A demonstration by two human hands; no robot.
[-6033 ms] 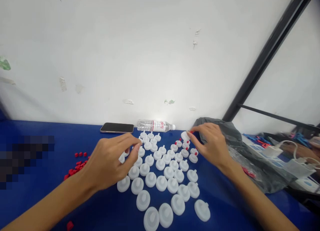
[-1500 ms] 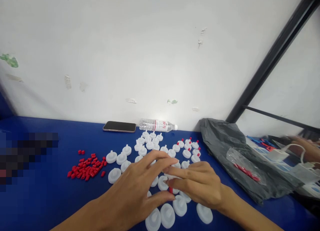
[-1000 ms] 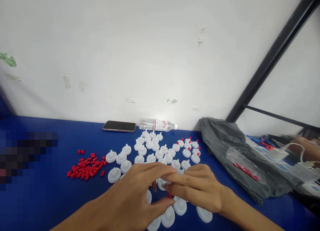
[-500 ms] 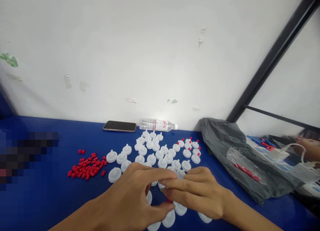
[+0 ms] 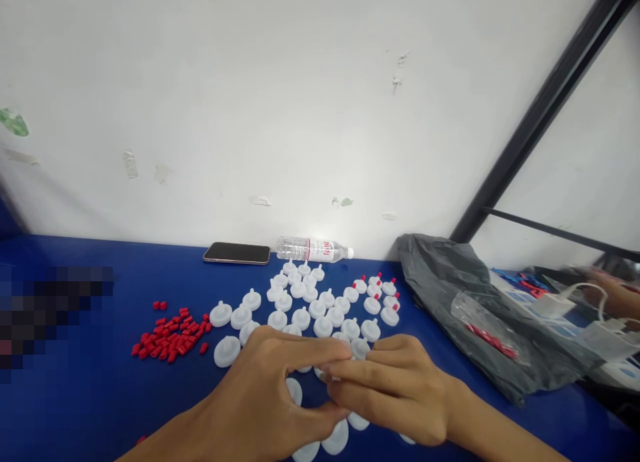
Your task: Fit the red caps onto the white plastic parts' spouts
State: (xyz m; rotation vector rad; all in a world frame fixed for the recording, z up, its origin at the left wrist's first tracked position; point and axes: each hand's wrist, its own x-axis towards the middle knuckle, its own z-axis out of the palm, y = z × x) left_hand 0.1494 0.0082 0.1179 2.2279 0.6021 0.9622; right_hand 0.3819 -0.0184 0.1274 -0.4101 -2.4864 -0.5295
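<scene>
My left hand [image 5: 273, 395] and my right hand [image 5: 395, 389] meet at the near middle of the blue table [image 5: 100, 395], fingertips pinched together over a small white disc part [image 5: 327, 374]; earlier frames showed a red cap between them, now hidden. Several white disc parts [image 5: 310, 309] with stems lie spread beyond and under my hands. A few at the far right carry red caps [image 5: 373, 292]. A heap of loose red caps [image 5: 170, 332] lies to the left.
A phone [image 5: 237, 253] and a lying water bottle [image 5: 313, 250] sit by the white wall. A grey plastic bag [image 5: 480, 315] with red caps lies at the right. Another person's hand [image 5: 613, 295] and white boxes are at the far right.
My hands have drawn closer together and slightly nearer to me over the last second; the red cap seen between the fingers is now covered. Six seconds ago the hands were apart over the parts.
</scene>
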